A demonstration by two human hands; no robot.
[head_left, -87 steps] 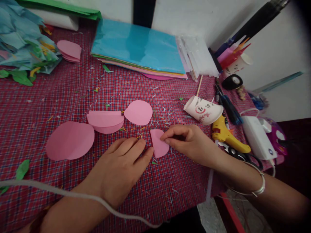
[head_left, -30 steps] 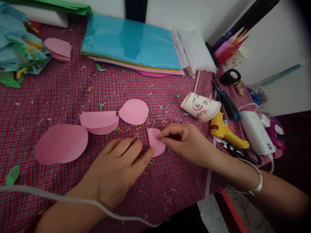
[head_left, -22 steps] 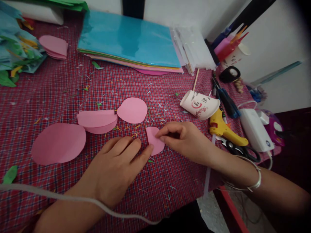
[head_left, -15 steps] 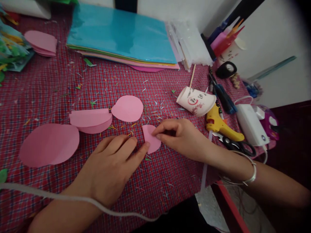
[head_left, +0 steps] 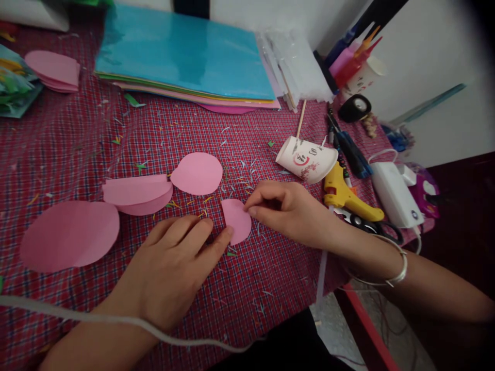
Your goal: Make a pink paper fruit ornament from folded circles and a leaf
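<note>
A small folded piece of pink paper (head_left: 237, 220), with one straight side and one rounded side, lies on the checked cloth. My left hand (head_left: 174, 263) rests low with its fingers stretched forward, its index fingertip pressing the paper's near left part. At the upper right edge of that paper, my right hand (head_left: 290, 211) has thumb and index finger pinched together on the rim. To the left lie a pink paper oval (head_left: 198, 173), a folded pink paper piece (head_left: 135, 191) and a larger pink oval (head_left: 71, 234).
A tipped paper cup (head_left: 307, 158), a yellow glue gun (head_left: 344, 196) and black-handled scissors (head_left: 363, 222) lie at the right. Behind is a stack of coloured paper (head_left: 185, 56). A pale cord (head_left: 116, 319) crosses over my left forearm. Paper scraps litter the cloth.
My right finger and thumb have slid from on top of the small paper out to its right edge. The whole view has shifted slightly, moving things leftward in it.
</note>
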